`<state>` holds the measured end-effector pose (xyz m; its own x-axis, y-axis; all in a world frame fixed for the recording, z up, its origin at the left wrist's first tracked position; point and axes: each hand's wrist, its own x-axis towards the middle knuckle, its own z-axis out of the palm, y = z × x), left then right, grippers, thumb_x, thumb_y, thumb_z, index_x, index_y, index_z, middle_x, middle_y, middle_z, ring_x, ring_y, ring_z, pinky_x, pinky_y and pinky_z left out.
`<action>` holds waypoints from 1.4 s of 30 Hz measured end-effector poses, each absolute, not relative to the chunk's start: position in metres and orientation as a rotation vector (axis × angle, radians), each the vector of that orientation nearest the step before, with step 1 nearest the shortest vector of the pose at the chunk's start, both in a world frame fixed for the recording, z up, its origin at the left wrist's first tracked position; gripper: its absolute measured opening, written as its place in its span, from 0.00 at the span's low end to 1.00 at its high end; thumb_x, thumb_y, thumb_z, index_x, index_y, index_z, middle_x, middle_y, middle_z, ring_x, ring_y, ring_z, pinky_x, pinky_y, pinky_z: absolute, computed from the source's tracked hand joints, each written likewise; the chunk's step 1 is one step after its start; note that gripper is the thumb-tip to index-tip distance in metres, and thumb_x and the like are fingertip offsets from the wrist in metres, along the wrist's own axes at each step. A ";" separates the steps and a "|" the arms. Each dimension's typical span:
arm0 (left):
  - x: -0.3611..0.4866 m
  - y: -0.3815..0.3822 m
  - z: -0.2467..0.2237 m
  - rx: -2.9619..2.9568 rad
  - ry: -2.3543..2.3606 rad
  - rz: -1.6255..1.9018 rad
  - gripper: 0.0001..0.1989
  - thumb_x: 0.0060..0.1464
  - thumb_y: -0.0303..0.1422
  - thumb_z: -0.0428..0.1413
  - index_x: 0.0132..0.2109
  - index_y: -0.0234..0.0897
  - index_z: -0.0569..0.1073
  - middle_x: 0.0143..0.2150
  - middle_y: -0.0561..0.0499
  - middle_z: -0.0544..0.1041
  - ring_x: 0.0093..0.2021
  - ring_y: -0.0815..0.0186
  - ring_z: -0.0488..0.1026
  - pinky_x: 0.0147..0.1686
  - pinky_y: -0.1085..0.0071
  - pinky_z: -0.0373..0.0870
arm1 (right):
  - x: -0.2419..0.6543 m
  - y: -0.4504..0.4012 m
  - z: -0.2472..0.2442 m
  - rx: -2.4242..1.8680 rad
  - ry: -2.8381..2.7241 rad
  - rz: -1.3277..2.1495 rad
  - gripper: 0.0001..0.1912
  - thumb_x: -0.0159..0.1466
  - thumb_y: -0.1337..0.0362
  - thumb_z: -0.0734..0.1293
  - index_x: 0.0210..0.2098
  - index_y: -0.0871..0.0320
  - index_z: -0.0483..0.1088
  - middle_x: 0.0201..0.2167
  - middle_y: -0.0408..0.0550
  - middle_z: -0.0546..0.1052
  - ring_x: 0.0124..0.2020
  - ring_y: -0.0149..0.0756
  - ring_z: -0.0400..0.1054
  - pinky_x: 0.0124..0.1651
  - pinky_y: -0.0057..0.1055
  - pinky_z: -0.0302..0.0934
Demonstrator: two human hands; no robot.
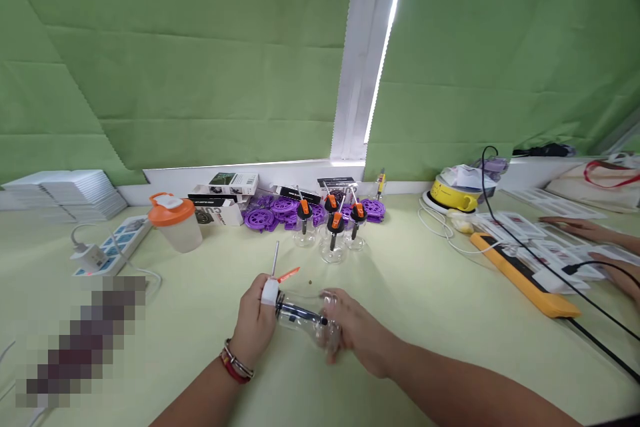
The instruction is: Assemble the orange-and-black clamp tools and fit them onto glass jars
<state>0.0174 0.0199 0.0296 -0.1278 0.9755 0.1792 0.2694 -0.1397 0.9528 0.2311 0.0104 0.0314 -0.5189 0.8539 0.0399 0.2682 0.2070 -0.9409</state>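
Note:
A clear glass bottle (pixel 303 313) with a dark tube inside lies sideways between my hands, above the table. My left hand (pixel 256 321) is closed round its top end, over a white piece (pixel 270 291); a metal straw (pixel 275 259) and an orange spout (pixel 289 274) stick out there. Around the wide base of the bottle, the fingers of my right hand (pixel 357 330) are wrapped, slightly blurred. Several similar glass bottles (pixel 334 250) with black and orange tops and straws stand upright beyond my hands.
Purple plastic parts (pixel 261 219) and printed boxes (pixel 220 210) lie along the back. An orange-lidded shaker (pixel 177 223) and a power strip (pixel 120 243) are left. Right are a yellow pot (pixel 453 195), an orange-black bar (pixel 523 277), cables and another person's hands (pixel 583 229).

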 end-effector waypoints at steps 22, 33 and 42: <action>0.017 0.020 0.023 1.558 1.419 1.347 0.14 0.61 0.42 0.42 0.33 0.39 0.63 0.24 0.56 0.63 0.24 0.70 0.60 0.24 0.74 0.58 | 0.228 0.019 0.045 -1.169 -1.573 1.871 0.34 0.61 0.40 0.56 0.58 0.56 0.52 0.47 0.59 0.68 0.40 0.45 0.71 0.34 0.43 0.69; 0.007 0.040 0.022 0.845 1.534 1.167 0.19 0.54 0.50 0.45 0.27 0.40 0.58 0.20 0.59 0.58 0.15 0.74 0.53 0.14 0.76 0.47 | 0.282 0.035 0.015 -0.693 -2.239 -0.194 0.17 0.59 0.75 0.63 0.46 0.55 0.63 0.53 0.56 0.65 0.62 0.49 0.53 0.57 0.52 0.60; 0.005 0.041 0.023 0.882 1.467 1.074 0.19 0.53 0.51 0.46 0.27 0.40 0.57 0.17 0.59 0.59 0.13 0.74 0.55 0.12 0.77 0.44 | 0.382 0.079 -0.025 -1.643 -1.387 0.609 0.36 0.51 0.49 0.70 0.54 0.56 0.58 0.55 0.56 0.67 0.56 0.47 0.63 0.57 0.44 0.59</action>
